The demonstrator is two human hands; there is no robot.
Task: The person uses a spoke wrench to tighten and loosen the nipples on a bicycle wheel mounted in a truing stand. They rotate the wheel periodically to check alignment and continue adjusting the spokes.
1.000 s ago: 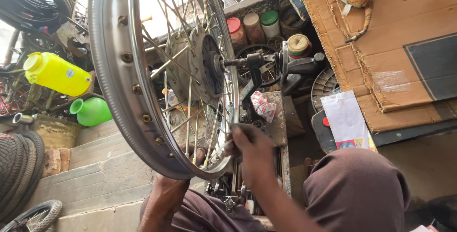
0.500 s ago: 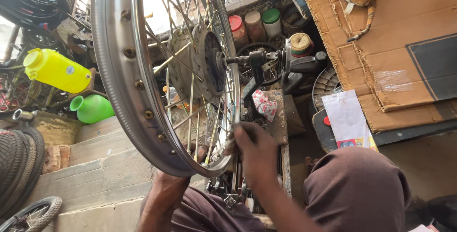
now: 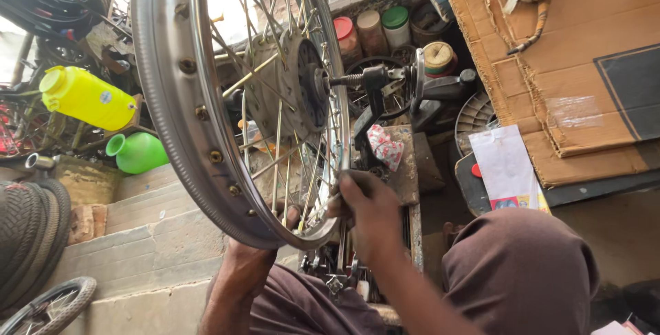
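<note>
The right hand [image 3: 368, 211] is curled shut around a thin metal tool [image 3: 342, 170] and holds it up against the spokes [image 3: 278, 163] at the bottom of the big wheel [image 3: 172, 108]. The tool is small and partly hidden by the fingers, so I cannot tell just what kind it is. The left hand [image 3: 275, 228] comes up from below, behind the rim. Most of it is hidden by the wheel, so I cannot tell if it grips the rim or only rests there. The wheel stands upright in front of the person, with its hub [image 3: 295, 87] sitting on a dark metal stand [image 3: 385, 94] above the lap. I think a few things could go wrong here. The tool could slip off the little nut it turns, and then the knuckles would hit the hard spokes. If the wheel spins while fingers are between the spokes, they could get pinched. If one spoke gets too tight, it could bend the rim or snap. The wheel could also wobble on the stand if the hidden hand lets go. Around the wheel there is a lot of stuff. A yellow jug [image 3: 86, 98] and a green funnel [image 3: 137, 153] lie to the left, old tyres [image 3: 31, 239] sit low at the edge, jars [image 3: 371, 29] stand on a shelf behind, and brown cardboard [image 3: 570, 67] leans at the right.
</note>
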